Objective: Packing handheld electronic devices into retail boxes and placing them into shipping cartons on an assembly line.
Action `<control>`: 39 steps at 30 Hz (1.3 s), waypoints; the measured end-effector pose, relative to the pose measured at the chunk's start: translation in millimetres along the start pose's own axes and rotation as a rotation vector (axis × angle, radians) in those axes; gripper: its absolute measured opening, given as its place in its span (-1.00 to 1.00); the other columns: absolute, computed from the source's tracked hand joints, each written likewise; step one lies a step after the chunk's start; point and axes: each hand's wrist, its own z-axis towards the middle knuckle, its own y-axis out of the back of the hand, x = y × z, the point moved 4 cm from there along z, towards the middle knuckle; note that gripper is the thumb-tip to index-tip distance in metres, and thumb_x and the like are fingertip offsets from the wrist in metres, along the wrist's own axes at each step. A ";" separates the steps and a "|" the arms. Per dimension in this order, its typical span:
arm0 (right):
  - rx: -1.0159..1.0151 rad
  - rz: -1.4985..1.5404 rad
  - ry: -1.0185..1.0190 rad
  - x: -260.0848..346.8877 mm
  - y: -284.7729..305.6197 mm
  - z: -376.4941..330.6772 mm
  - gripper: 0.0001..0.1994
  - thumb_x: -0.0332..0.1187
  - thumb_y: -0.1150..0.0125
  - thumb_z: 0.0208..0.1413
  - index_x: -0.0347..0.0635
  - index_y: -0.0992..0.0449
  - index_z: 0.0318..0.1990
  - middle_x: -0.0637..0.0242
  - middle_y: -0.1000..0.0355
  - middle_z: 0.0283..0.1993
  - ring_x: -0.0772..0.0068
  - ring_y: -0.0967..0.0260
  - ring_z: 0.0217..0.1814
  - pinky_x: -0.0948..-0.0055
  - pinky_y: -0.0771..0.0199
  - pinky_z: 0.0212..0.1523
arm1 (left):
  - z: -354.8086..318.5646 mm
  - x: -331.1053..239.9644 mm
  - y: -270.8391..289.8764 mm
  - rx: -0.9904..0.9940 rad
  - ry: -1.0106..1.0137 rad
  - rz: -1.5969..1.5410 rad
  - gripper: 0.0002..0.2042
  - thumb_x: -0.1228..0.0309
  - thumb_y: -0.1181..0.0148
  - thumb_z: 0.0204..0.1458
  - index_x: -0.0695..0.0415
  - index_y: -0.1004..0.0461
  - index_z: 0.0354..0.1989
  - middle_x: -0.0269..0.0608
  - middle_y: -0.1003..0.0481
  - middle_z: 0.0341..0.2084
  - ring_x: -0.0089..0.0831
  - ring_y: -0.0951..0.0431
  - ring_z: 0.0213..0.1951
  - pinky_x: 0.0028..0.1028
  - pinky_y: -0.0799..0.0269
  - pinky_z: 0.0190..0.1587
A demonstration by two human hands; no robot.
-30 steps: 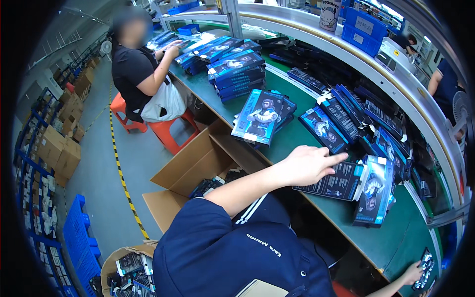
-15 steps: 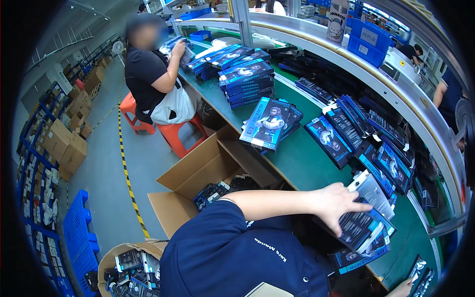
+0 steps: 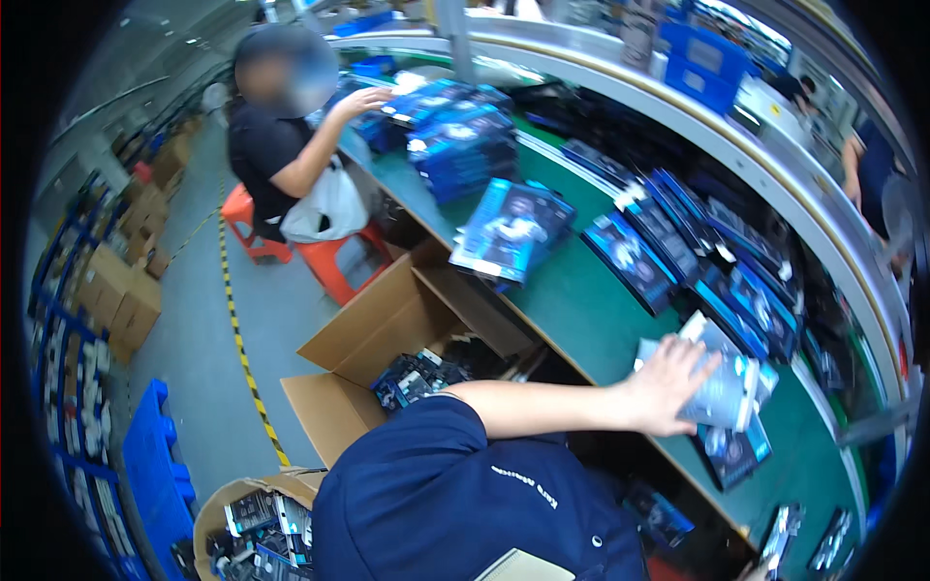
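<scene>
My left hand (image 3: 668,387) reaches over the right part of the green bench, fingers spread on a pale grey, see-through plastic piece (image 3: 722,392). Partly under that piece lies a dark blue-and-black flat box (image 3: 733,453). At the bottom right, my right hand (image 3: 767,568) shows only in part, its fingers at the lower end of a shiny silver packet (image 3: 783,531). Another silver packet (image 3: 830,540) lies beside it. Below the bench edge, close to my body, is another blue-and-black box (image 3: 661,513).
Printed boxes (image 3: 513,232) lie stacked on the green bench (image 3: 572,300); more lean in a heap (image 3: 668,228) along its far side. An open carton (image 3: 368,329) stands left of the bench. A co-worker (image 3: 291,145) sits on a red stool (image 3: 334,261) at the far left.
My left hand has left the dark box it was on and now lies on the grey plastic piece. One box has dropped below the bench edge. My right hand and a silver packet have shifted left.
</scene>
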 end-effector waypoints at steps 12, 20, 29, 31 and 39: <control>-0.335 -0.309 0.442 -8.3 -39.8 -30.6 -0.44 -0.11 -0.45 0.01 -0.41 -0.50 0.01 0.06 -0.56 -0.05 0.20 -0.52 -0.04 0.28 -0.43 0.04 | 8.5 10.2 11.9 0.013 0.083 -0.084 -0.07 0.02 -0.43 -0.18 0.08 -0.11 0.37 0.21 -0.16 0.16 0.15 -0.18 0.20 0.00 -0.10 0.25; -0.262 -0.289 0.345 -7.2 -52.3 -24.5 -0.51 -0.19 -0.47 0.01 -0.41 -0.51 -0.03 0.16 -0.56 -0.14 0.36 -0.52 -0.23 0.39 -0.52 -0.23 | -2.2 7.9 38.4 -0.118 0.066 -0.149 -0.01 0.10 -0.51 -0.31 0.01 -0.12 0.38 0.21 -0.16 0.13 0.15 -0.23 0.13 -0.02 -0.14 0.18; 0.239 0.617 0.222 54.6 -82.9 -146.7 -0.72 -0.37 -0.16 0.27 -0.28 -0.41 0.06 0.20 -0.46 -0.01 0.38 -0.42 0.02 0.35 -0.45 0.06 | -19.1 -15.7 78.1 0.163 -0.081 -0.102 -0.01 0.22 -0.46 -0.37 -0.29 -0.12 0.40 0.17 -0.15 0.13 0.15 -0.18 0.14 -0.02 -0.11 0.11; 0.481 0.688 0.226 85.3 -111.3 -202.8 -0.74 -0.44 -0.10 0.29 -0.26 -0.40 0.10 0.23 -0.44 0.00 0.42 -0.42 0.01 0.38 -0.46 0.04 | -20.1 -17.6 77.8 0.165 -0.048 -0.216 0.00 0.13 -0.51 -0.39 -0.24 -0.14 0.38 0.19 -0.16 0.05 0.16 -0.14 0.15 0.01 -0.04 0.19; 0.660 0.625 0.025 95.7 -156.4 -228.7 -0.72 -0.49 -0.22 0.21 -0.22 -0.44 0.07 0.39 -0.49 -0.12 0.67 -0.43 -0.16 0.63 -0.47 -0.15 | -16.2 -21.8 75.0 -0.149 -0.048 -0.324 0.01 0.28 -0.59 -0.56 0.05 -0.12 0.21 0.07 -0.23 0.00 0.05 -0.29 0.08 -0.10 -0.25 0.12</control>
